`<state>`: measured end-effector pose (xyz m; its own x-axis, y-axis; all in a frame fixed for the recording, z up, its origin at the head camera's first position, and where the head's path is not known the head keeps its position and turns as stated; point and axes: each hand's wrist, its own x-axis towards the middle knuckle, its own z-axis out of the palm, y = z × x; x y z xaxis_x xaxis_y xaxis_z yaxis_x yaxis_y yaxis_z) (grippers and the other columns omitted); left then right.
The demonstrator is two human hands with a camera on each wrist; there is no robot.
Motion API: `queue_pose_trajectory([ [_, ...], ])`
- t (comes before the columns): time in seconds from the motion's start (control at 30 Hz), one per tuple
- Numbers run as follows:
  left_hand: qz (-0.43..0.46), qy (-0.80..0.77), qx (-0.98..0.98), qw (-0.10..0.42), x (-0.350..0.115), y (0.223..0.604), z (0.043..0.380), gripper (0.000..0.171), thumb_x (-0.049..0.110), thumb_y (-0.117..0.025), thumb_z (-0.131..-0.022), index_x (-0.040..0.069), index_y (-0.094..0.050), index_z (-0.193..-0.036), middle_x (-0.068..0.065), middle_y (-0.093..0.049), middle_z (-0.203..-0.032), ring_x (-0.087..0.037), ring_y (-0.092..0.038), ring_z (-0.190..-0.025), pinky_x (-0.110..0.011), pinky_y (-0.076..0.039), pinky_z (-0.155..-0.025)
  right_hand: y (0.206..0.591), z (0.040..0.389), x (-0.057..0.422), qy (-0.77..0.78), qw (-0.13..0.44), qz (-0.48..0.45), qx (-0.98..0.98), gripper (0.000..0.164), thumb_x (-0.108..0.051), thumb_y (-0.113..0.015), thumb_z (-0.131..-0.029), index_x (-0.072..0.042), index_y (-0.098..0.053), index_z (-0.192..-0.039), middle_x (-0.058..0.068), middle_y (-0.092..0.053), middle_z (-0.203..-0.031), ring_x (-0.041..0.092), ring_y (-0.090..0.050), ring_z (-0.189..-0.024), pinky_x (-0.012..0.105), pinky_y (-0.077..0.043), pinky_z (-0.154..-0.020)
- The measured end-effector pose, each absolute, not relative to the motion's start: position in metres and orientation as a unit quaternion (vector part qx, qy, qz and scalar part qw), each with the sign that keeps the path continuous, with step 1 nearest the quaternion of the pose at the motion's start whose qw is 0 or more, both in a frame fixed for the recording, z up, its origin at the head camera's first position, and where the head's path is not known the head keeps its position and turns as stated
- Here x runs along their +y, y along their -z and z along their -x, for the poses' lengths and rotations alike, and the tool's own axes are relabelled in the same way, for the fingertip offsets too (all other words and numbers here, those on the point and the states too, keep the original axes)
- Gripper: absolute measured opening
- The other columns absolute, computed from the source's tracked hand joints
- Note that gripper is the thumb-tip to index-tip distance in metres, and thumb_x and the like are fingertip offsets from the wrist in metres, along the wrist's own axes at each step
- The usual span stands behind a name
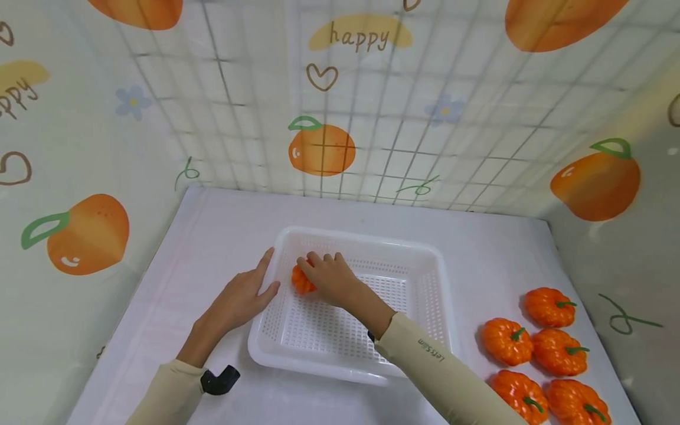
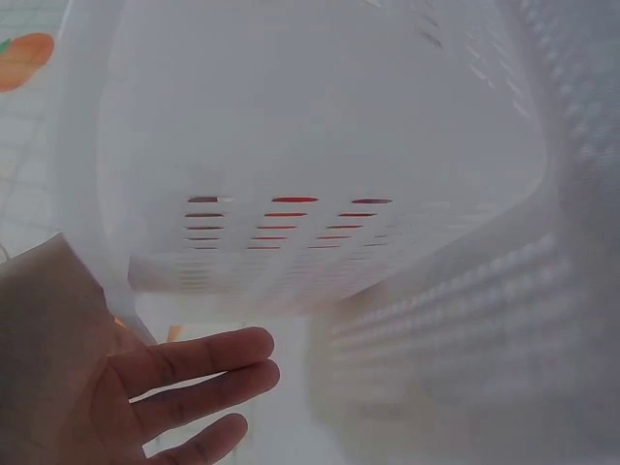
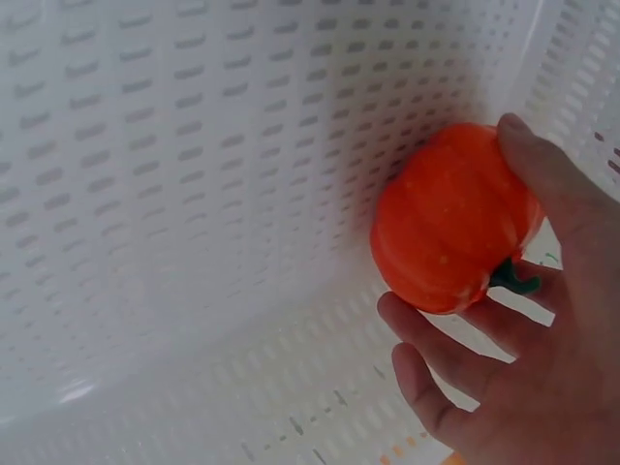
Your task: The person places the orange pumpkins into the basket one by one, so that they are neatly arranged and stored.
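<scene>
Right hand [image 1: 329, 280] grips a pumpkin [image 1: 301, 281], orange and glossy, at the inner left end of a white basket [image 1: 319, 370], just left of centre in the head view. Right wrist view: thumb along the top of the pumpkin, fingers under and beside it, green stem [image 3: 515, 278] turned toward the palm, lower right; pumpkin close to the perforated wall; cannot tell whether its underside bears on the basket floor. Left hand [image 1: 241, 295] lies open at the basket's left rim, forefinger and thumb spread along the edge; left wrist view has 3 fingers extended, lower left, outside the basket wall, with red showing through the slots. Basket sits on a white table [image 1: 494, 254], lower centre of the frame. 5 more pumpkins at lower right of the head view, on the table outside the basket: 1 uppermost [image 1: 550, 307], then 2 side by side [image 1: 507, 341] [image 1: 560, 352], then 2 at the bottom edge [image 1: 519, 395] [image 1: 578, 402]. Both sleeves beige; black object [image 1: 220, 381] at the left cuff. Behind, a printed sheet [image 1: 255, 118] with oranges, hearts and "happy", upper centre, dark grid lines showing through.
</scene>
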<state>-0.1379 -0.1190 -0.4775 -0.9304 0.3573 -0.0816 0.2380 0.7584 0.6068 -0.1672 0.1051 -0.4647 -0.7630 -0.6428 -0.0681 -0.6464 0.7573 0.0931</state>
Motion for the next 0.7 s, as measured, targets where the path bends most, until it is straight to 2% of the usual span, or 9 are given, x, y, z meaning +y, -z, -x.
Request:
queue_pose_trajectory([
  [0.23, -0.161, -0.317, 0.929, 0.103, -0.120, 0.478, 0.136, 0.077, 0.032, -0.057, -0.100, 0.016, -0.012, -0.161, -0.018, -0.059, -0.135, -0.025, -0.068, -0.085, -0.038, -0.061, -0.071, 0.466, 0.167, 0.104, -0.056, 0.036, 0.342, 0.937, 0.071, -0.044, -0.074, -0.088, -0.015, -0.046, -0.146, 0.012, -0.051, -0.139, 0.034, -0.062, -0.104, 0.046, -0.053, -0.091],
  [0.53, -0.157, -0.303, 0.934, 0.104, -0.120, 0.477, 0.136, 0.078, 0.035, -0.056, -0.100, 0.018, -0.011, -0.162, -0.018, -0.059, -0.134, -0.025, -0.068, -0.083, -0.039, -0.061, -0.068, 0.459, 0.168, 0.108, 0.000, 0.081, 0.343, 0.936, 0.085, -0.047, -0.073, -0.088, -0.022, -0.031, -0.157, 0.015, -0.043, -0.148, 0.039, -0.052, -0.122, 0.053, -0.046, -0.099],
  [0.7, -0.154, -0.304, 0.934, 0.110, -0.120, 0.477, 0.136, 0.079, 0.036, -0.056, -0.100, 0.020, -0.009, -0.162, -0.017, -0.061, -0.131, -0.023, -0.067, -0.080, -0.038, -0.061, -0.067, 0.452, 0.168, 0.119, 0.053, 0.096, 0.329, 0.938, 0.087, -0.048, -0.073, -0.087, -0.023, -0.029, -0.158, 0.015, -0.040, -0.152, 0.041, -0.047, -0.129, 0.059, -0.041, -0.103],
])
